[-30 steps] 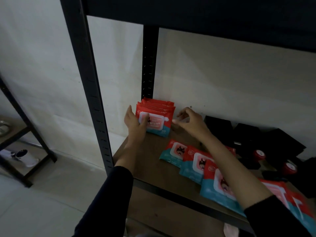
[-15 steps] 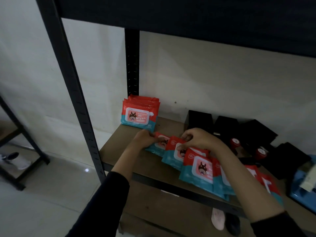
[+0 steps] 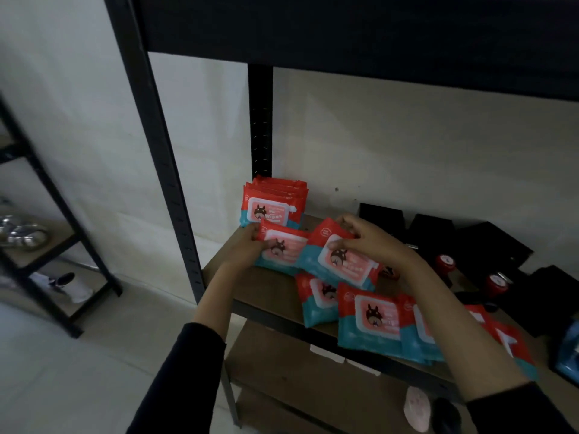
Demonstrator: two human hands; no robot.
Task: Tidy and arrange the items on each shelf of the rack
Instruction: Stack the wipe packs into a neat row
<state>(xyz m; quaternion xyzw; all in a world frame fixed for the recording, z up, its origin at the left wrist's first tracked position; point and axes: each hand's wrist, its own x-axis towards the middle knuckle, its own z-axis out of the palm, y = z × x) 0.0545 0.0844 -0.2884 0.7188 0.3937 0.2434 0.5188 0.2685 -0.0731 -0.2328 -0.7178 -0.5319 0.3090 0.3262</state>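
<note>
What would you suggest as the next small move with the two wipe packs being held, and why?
Probably carry both back to the upright stack at the shelf's rear left corner. The left hand grips one wipe pack, the right hand another, both lifted just in front of it, while loose packs lie nearer the front edge.

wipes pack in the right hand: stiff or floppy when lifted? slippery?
Probably soft: the pack in the right hand is a film pouch, so it may sag when pinched at one edge. Its glossy wrap looks somewhat slick. Likely stable lying flat, as the loose packs lie; upright it seems to need support, like the standing stack.
</note>
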